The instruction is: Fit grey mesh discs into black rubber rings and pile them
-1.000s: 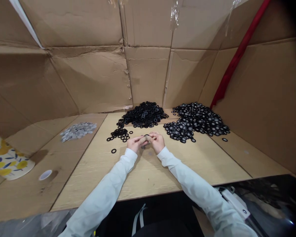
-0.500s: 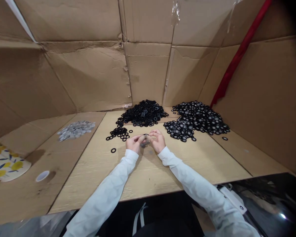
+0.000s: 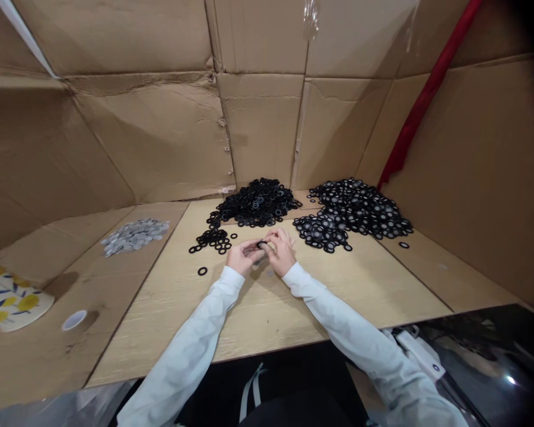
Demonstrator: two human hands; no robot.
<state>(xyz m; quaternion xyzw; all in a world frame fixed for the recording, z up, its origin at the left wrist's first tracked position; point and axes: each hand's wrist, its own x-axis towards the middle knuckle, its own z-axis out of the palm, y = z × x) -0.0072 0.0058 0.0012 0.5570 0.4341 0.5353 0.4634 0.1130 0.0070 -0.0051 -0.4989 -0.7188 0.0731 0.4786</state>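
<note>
Over the middle of the board, my left hand and my right hand meet, fingertips close together. Between them is a small black ring, pinched by the fingers of both. Whether a disc sits inside the ring is too small to tell. Loose black rings lie left of my hands, with a single black ring nearer to me. Behind my hands rises a large heap of black rings. To the right is a pile of black rings with pale centres.
Flat translucent discs are heaped at the left. A white tape roll and a lemon-patterned object stand at the far left. More pale-centred rings lie at the back right, below a red strip. Cardboard walls enclose the board.
My right fingers have shifted over the ring, which now shows more plainly between my hands. The whole view has moved slightly; the piles look the same.
</note>
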